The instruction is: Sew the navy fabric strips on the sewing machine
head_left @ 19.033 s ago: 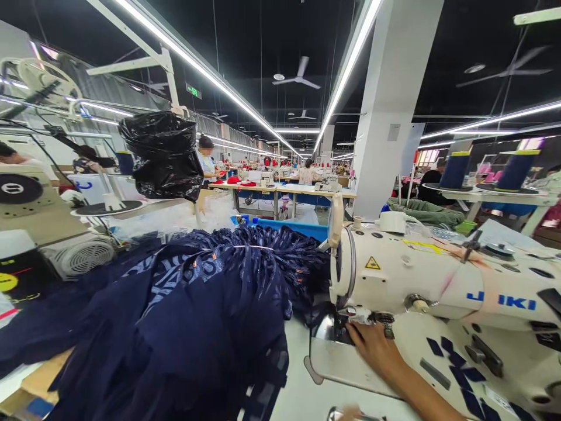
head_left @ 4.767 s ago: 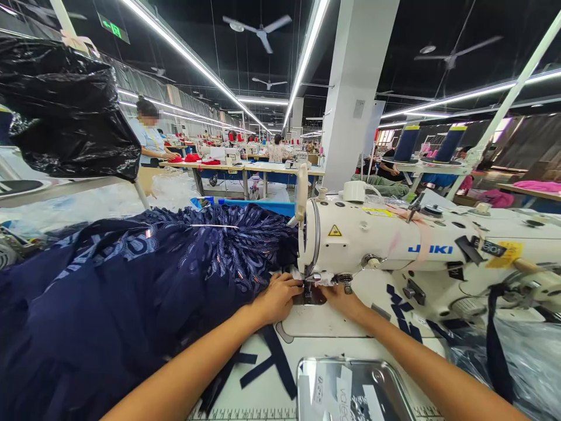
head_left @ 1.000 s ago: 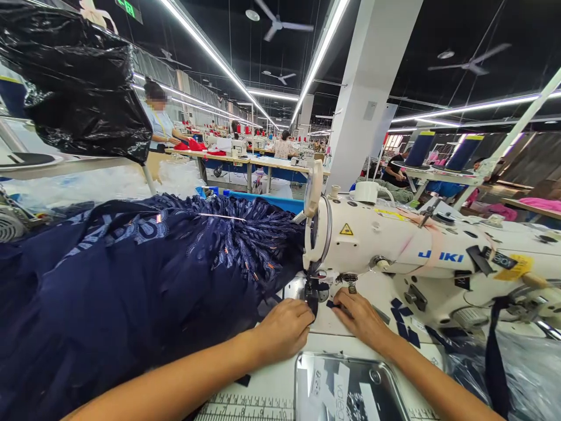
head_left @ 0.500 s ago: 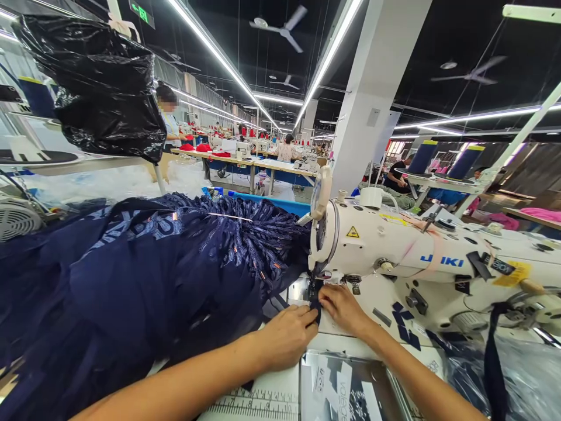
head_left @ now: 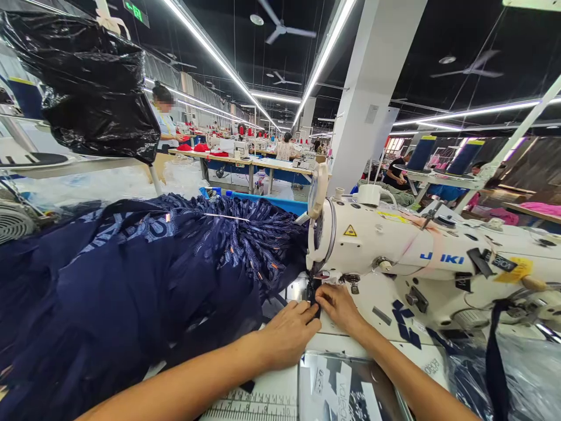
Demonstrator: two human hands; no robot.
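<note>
Grip, right hand point(head_left: 339, 307): thumb and forefinger tips brought together, seemingly pinching the dark strip point(head_left: 318, 313). Grip, left hand point(head_left: 289, 330): fingers bunched and curled, tips on that same strip. Thumb's hidden, so can't tell if it's a pinch or just a press.

Strip is at the presser foot point(head_left: 312, 287), on your side of it. Clock centred on the foot, 12 away from you: left hand at 7, right hand at 4.

Changed: a second ago your right hand stood off to the right with a small dark piece at its fingertips; now those tips are in against the foot, near the left ones. Can't see whether the small piece is under them. My read: strip is now controlled from both sides, so it should stay squarer, but fingers are tight to the foot.

Further out: garment pile point(head_left: 153, 280) fills 8 to 11, gathered by a pale tie point(head_left: 227, 217). Sewing machine point(head_left: 377, 234) runs 1 to 3. Loose dark patches point(head_left: 401, 313) on its bed toward 4, apart from your right hand. Metal tray point(head_left: 381, 380) with labels point(head_left: 344, 386) at 5, on the table point(head_left: 289, 380). Ruler scale point(head_left: 249, 403) at 7. Black bag point(head_left: 96, 88) up at 10.
</note>
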